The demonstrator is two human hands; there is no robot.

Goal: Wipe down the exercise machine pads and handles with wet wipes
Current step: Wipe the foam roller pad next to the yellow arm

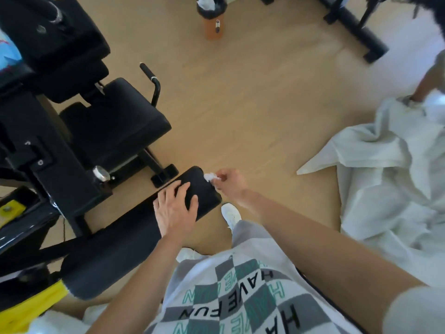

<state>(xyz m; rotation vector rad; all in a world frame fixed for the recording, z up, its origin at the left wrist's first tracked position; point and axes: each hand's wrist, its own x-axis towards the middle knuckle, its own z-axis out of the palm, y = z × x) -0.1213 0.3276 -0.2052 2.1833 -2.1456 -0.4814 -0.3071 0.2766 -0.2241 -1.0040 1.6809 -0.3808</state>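
Against the rounded pad [204, 189] (black) lies crumpled wipe [209, 176].

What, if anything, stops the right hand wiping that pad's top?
Probably yes: right hand pinches the wipe at the end of the pad; only the left hand covers part of the top.

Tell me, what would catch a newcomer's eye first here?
The two hands at centre: the left hand rests flat on a black pad, while the right hand pinches a small white wipe at the pad's end. A crumpled white sheet sprawls at the right.
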